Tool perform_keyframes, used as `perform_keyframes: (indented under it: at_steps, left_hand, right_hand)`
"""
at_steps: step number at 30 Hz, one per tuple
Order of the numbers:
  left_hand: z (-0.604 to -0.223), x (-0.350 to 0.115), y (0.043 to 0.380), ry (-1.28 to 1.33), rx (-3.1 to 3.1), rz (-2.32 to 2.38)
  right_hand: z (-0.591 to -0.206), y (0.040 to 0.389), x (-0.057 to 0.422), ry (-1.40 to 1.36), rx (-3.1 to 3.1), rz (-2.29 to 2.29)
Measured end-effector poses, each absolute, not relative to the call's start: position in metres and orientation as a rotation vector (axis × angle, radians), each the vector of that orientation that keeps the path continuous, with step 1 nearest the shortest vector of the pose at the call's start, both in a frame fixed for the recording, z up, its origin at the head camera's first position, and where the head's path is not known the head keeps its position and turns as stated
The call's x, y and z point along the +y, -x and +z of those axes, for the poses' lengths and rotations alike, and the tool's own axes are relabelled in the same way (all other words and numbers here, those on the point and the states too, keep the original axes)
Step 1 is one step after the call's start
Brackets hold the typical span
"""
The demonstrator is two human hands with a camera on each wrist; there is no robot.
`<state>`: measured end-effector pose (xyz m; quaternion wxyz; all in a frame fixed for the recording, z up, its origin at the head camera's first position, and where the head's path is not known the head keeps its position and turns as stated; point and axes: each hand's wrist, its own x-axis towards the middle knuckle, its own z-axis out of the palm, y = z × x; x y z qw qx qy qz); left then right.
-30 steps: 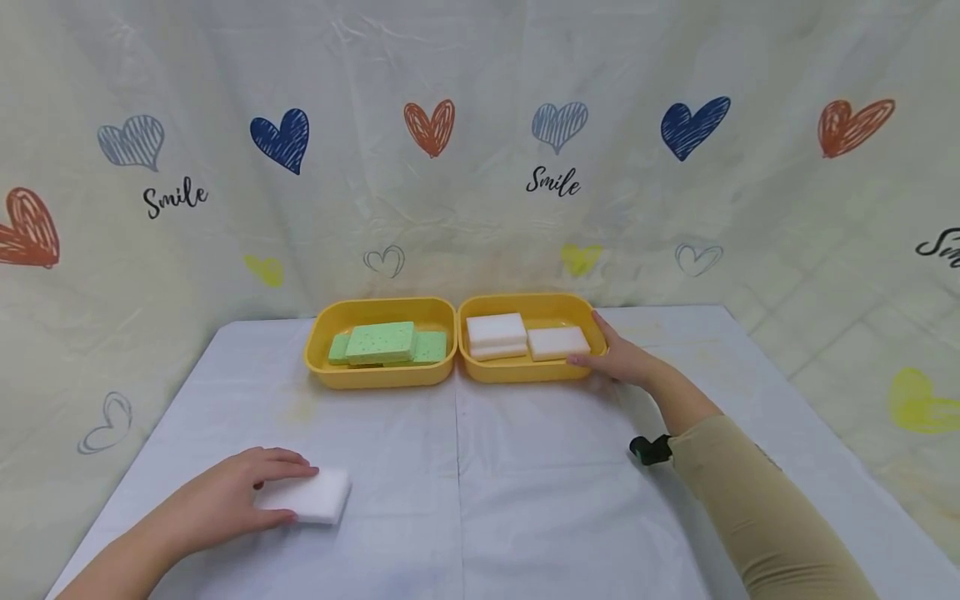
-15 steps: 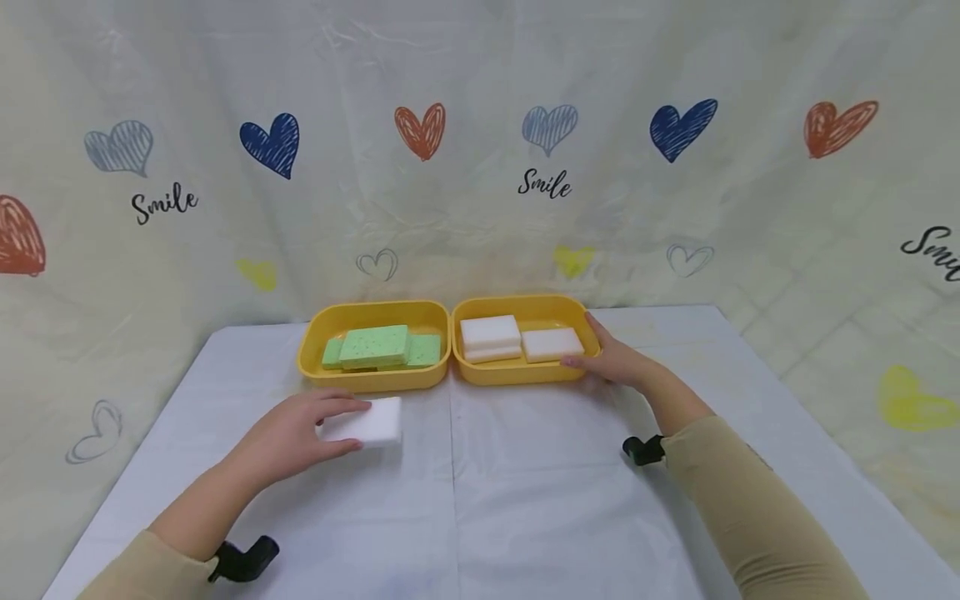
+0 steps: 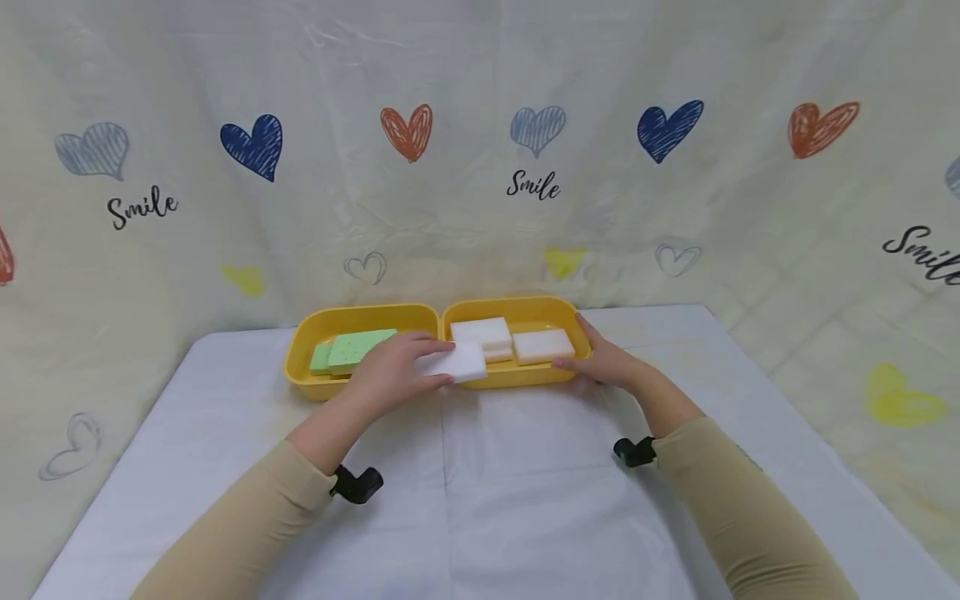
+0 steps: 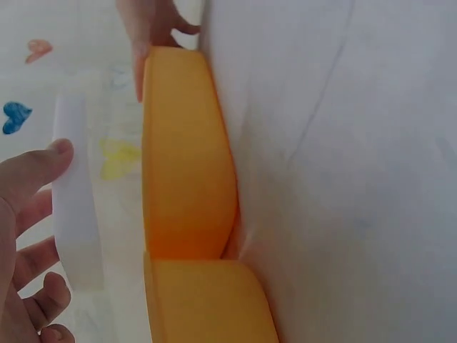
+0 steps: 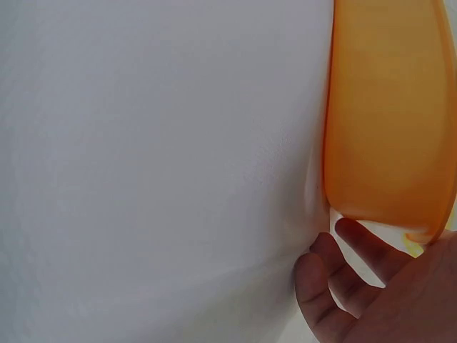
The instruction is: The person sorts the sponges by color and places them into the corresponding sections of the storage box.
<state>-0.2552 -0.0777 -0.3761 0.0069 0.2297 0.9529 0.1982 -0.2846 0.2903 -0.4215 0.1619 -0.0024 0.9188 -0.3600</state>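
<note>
My left hand (image 3: 392, 372) pinches a white block-shaped sponge (image 3: 463, 362) between thumb and fingers. In the head view the sponge overlaps the front of the right yellow tray (image 3: 525, 380), near where the two trays meet. The left wrist view has the held sponge (image 4: 75, 186) raised above the level of the tray rim. My right hand (image 3: 613, 358) holds that tray's right end, thumb at the front rim and fingers round the end. White sponges (image 3: 480, 332) lie inside it, two of them stacked. Part of the left yellow tray (image 3: 303, 385) is hidden behind my left hand.
Green sponges (image 3: 360, 350) are piled in the left tray. Both trays stand side by side at the back of a table under a white cloth (image 3: 525, 483). Right behind them hangs a curtain (image 3: 465, 225) printed with hearts.
My left hand has carried the white sponge from the table's left front, up and rightward, to the right tray's front edge. My right hand has stayed at the tray's end.
</note>
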Motion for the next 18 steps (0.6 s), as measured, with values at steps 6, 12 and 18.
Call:
perform_keyframes:
  at_steps: [6,12,18]
  left_hand:
    - [-0.377,-0.036,0.278,-0.725,2.975,0.648]
    - [-0.379,0.002,0.302,-0.754,2.956,0.643]
    - [-0.381,0.035,0.319,-0.741,2.932,0.643]
  right_hand:
    - [-0.421,0.282,0.292,0.005,2.622,-1.035]
    - [-0.419,0.280,0.291,-0.007,2.629,-1.019]
    - [-0.418,0.280,0.289,-0.009,2.632,-1.007]
